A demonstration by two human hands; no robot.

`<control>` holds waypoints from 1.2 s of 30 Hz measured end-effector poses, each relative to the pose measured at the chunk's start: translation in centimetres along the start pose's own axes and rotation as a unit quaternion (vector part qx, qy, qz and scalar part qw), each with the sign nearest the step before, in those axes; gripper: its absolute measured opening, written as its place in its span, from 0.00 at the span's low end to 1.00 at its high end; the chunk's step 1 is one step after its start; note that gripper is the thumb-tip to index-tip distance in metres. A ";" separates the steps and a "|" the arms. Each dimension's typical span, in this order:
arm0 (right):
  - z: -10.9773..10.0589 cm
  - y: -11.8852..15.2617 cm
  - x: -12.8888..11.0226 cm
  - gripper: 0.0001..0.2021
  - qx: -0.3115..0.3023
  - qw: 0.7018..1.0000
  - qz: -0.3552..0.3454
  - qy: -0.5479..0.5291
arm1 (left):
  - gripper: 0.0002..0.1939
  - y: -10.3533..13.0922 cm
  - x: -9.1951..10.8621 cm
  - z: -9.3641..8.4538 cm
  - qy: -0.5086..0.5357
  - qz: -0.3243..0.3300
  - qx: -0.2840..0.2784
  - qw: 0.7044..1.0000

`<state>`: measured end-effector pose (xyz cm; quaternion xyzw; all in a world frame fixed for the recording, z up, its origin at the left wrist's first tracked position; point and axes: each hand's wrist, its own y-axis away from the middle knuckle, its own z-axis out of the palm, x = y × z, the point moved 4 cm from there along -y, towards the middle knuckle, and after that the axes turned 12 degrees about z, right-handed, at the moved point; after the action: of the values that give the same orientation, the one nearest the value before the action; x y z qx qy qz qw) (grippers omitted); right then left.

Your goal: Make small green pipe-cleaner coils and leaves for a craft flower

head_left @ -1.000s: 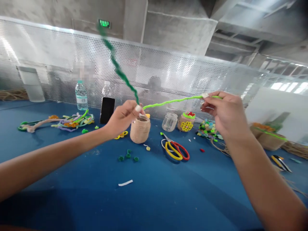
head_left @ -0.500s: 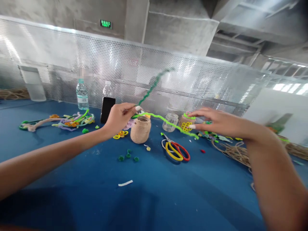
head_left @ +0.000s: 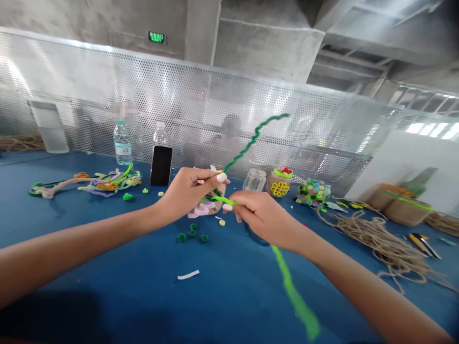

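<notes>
My left hand [head_left: 195, 191] is closed in a pinch on a dark green pipe cleaner [head_left: 254, 136], whose wavy free end slants up to the right. Close beside it, my right hand [head_left: 261, 215] pinches a bright green pipe cleaner [head_left: 292, 291], its blurred tail hanging toward the front of the table. The two green strands meet between my fingertips; how they join is hard to make out. A pale pink pipe-cleaner flower [head_left: 202, 209] shows just under my left fingers. Behind my hands stands a twine-wrapped jar [head_left: 217, 205], mostly hidden. Scissors lie largely covered by my right hand.
Small dark green coils [head_left: 192, 233] and a white paper strip [head_left: 188, 275] lie in front. Behind are a glass jar [head_left: 254, 179], a jar with a yellow flower [head_left: 278, 186], a phone [head_left: 161, 165] and a water bottle [head_left: 123, 143]. Loose twine [head_left: 380, 239] spreads rightward.
My right hand has come left and nearer, from beside the flowered jar to my left hand, and grips the bright green pipe cleaner. That strand's tail has swung down; the dark green one has shifted right.
</notes>
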<state>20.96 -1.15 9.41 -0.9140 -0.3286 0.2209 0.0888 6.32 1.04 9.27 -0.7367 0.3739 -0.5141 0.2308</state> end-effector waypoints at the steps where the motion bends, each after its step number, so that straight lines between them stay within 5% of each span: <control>1: -0.4 0.1 -0.2 0.13 0.014 1.000 -0.015 0.015 | 0.13 -0.1 -0.2 0.1 0.037 -0.040 -0.019 0.998; 6: -1.8 0.4 -0.4 0.11 0.083 0.993 -0.060 0.054 | 0.15 0.2 -1.2 0.8 0.169 -0.196 -0.080 0.963; 10: -1.6 0.3 -0.2 0.12 0.103 0.992 -0.055 0.041 | 0.10 1.0 -1.3 1.8 0.246 -0.170 -0.216 0.929; 13: -1.2 0.0 -0.1 0.13 0.026 0.997 -0.014 -0.078 | 0.04 1.2 -1.0 1.9 0.255 -0.126 -0.250 0.925; 16: -0.5 -0.1 -0.1 0.13 -0.090 0.957 0.060 -0.268 | 0.09 1.0 -0.3 1.7 0.233 -0.099 -0.227 0.940; 20: 0.0 -0.4 0.6 0.13 -0.117 0.919 0.149 -0.346 | 0.11 0.5 0.1 1.3 0.162 -0.065 -0.175 0.969; 23: 0.0 -0.6 1.5 0.13 -0.114 0.906 0.181 -0.365 | 0.03 0.1 -0.2 0.4 0.032 0.017 -0.059 0.998; 24: 0.0 -0.7 1.8 0.13 -0.111 0.903 0.187 -0.371 | 0.09 0.1 -0.2 -0.2 -0.024 0.068 0.006 0.997; 27: 0.1 -0.9 2.5 0.13 -0.111 0.892 0.201 -0.390 | 0.26 0.7 1.0 -1.0 -0.218 0.258 0.124 0.933; 32: 0.4 -0.9 2.6 0.15 -0.121 0.889 0.208 -0.389 | 0.10 1.9 2.6 0.6 -0.447 0.482 -0.001 0.753; 34: 0.5 -0.8 2.4 0.16 -0.124 0.893 0.202 -0.383 | 0.07 2.0 2.4 0.9 -0.471 0.498 -0.045 0.727; 36: 0.4 -0.9 2.3 0.16 -0.122 0.896 0.193 -0.382 | 0.09 1.8 2.0 1.0 -0.464 0.477 -0.071 0.743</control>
<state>21.86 1.02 8.49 -0.8082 -0.1791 0.5239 -0.2005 7.02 -1.72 8.75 -0.6239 0.5586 0.0960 0.5380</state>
